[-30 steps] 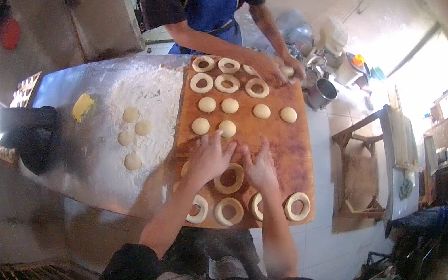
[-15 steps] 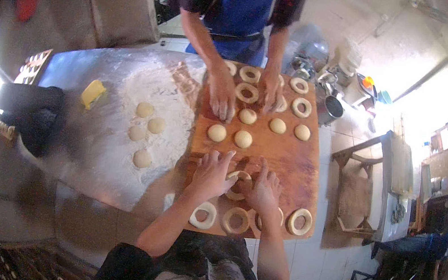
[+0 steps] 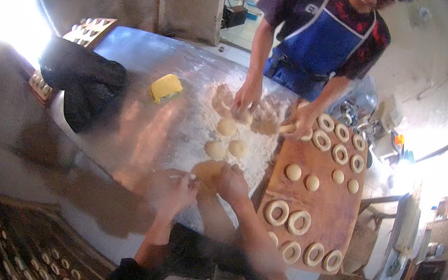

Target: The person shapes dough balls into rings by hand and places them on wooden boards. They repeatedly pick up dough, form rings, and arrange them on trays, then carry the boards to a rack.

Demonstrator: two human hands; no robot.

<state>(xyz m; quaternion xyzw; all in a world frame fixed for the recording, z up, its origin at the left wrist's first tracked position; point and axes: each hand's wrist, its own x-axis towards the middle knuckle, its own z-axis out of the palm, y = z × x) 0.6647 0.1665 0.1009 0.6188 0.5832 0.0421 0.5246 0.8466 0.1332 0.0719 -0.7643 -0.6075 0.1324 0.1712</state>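
My left hand point(image 3: 177, 190) is over the steel table point(image 3: 143, 126), its fingers curled; any contents are hidden. My right hand point(image 3: 232, 182) rests curled on the floury patch point(image 3: 255, 164) to its right, over something I cannot make out. Pale dough balls point(image 3: 214, 149) lie just beyond my hands. To the right, a wooden board point(image 3: 318, 205) holds several dough rings point(image 3: 298, 222) and smaller balls point(image 3: 293, 172). Across the table a co-worker in a blue apron has one hand point(image 3: 247, 98) at the dough on the flour and the other point(image 3: 301, 122) at the board's far left corner.
A yellow object point(image 3: 165, 87) and a black cloth point(image 3: 80, 85) lie on the table's left part. A tray of pieces point(image 3: 88, 29) is at the far left end, a rack of rings point(image 3: 20, 243) at the lower left. Pots point(image 3: 348, 109) and a wooden stand point(image 3: 380, 208) are at right.
The view has swung left. Both my hands have moved from the board to the steel table and curled. The co-worker's hand has shifted from the board to the flour.
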